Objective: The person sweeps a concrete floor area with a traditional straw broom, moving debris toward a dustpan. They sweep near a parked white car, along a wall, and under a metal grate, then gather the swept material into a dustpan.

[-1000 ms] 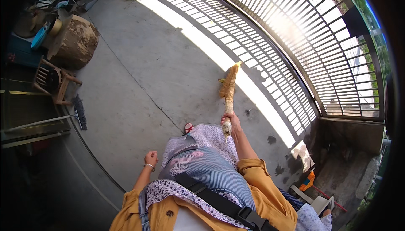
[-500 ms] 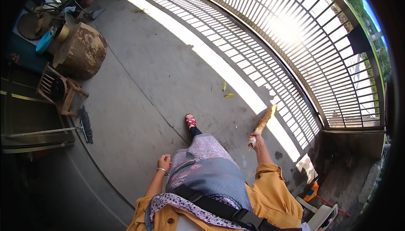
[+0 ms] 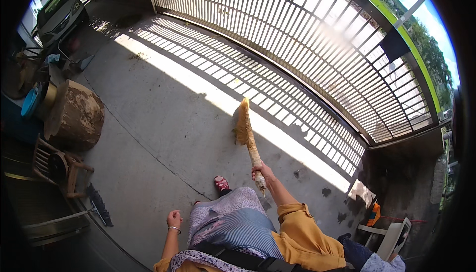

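My right hand (image 3: 262,170) grips a straw hand broom (image 3: 251,145) by its thick, pale bound handle. The tan bristle head points away from me over the concrete floor (image 3: 163,123), its tip overlapping the sunlit strip. Whether the bristles touch the floor I cannot tell. At the left of my body my left hand (image 3: 174,219) hangs with its fingers curled in and nothing visible in them; a bracelet circles that wrist. A patterned apron (image 3: 233,227) covers my front, and one red sandal (image 3: 221,182) shows beyond its hem.
A barred metal gate (image 3: 277,24) runs along the far right, casting striped shadows. On the left stand a large tree stump (image 3: 74,115), a wooden chair (image 3: 62,168) and a long-handled floor brush (image 3: 99,205). A car (image 3: 59,16) is far left; a pale plastic chair (image 3: 394,239) is lower right.
My right hand has swung the broom leftward across my front, and its bristle head now shows broadside. The view has tilted up, revealing more of the car and sky. My left hand remains curled.
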`<state>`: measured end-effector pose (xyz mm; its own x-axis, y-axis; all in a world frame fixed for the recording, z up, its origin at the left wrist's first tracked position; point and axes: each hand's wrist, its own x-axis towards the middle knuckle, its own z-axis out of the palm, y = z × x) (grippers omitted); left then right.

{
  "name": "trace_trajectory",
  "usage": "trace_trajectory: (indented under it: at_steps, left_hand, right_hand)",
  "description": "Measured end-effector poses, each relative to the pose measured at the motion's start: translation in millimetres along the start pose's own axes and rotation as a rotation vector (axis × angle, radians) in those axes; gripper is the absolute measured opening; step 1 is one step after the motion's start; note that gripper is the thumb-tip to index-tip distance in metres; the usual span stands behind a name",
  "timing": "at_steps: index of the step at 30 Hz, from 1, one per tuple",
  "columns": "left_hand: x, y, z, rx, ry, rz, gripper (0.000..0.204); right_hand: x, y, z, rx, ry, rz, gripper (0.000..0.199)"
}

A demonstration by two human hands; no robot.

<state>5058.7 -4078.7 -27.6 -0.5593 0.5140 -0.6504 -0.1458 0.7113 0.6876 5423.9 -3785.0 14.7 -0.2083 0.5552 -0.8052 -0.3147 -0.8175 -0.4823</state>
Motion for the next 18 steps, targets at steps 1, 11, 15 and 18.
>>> trace_trajectory:
  at_steps: [1, 11, 15, 18]
  left_hand:
    - [13.1, -6.7, -7.0, 0.028, -0.023, 0.008, 0.013]
    - [124.1, -5.3, -114.7, 0.386, -0.297, 0.118, 0.012]
    - [172.8, 18.1, -159.5, 0.337, -0.347, 0.176, 0.015]
    - [178.3, 34.7, -190.8, 0.363, -0.329, 0.148, 0.015]
  right_hand:
    - [-10.5, -3.2, 1.4, -0.01, -0.017, -0.023, 0.064]
    - [-92.9, 146.8, -45.2, -0.752, 0.693, -0.29, 0.097]
    - [-129.3, 219.0, -10.2, 0.076, 0.734, -0.14, 0.078]
    - [-129.1, 260.5, -17.7, 0.399, 0.74, -0.152, 0.039]
